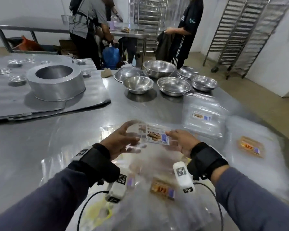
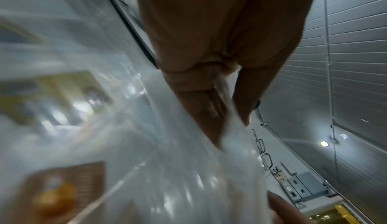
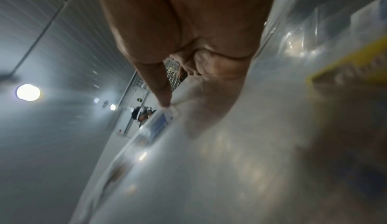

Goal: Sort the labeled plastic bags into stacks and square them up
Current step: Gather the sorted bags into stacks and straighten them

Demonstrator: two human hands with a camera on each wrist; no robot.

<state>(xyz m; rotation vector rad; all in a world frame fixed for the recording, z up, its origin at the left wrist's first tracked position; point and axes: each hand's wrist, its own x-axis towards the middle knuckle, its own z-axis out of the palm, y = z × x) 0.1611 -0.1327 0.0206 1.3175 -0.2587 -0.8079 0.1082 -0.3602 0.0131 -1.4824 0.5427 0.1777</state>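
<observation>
Both hands, left hand and right hand, grasp a clear white-labelled plastic bag bundle above the steel tabletop middle. One squared stack lies toward the right edge; orange-labelled bags near the front edge look unsorted.
</observation>
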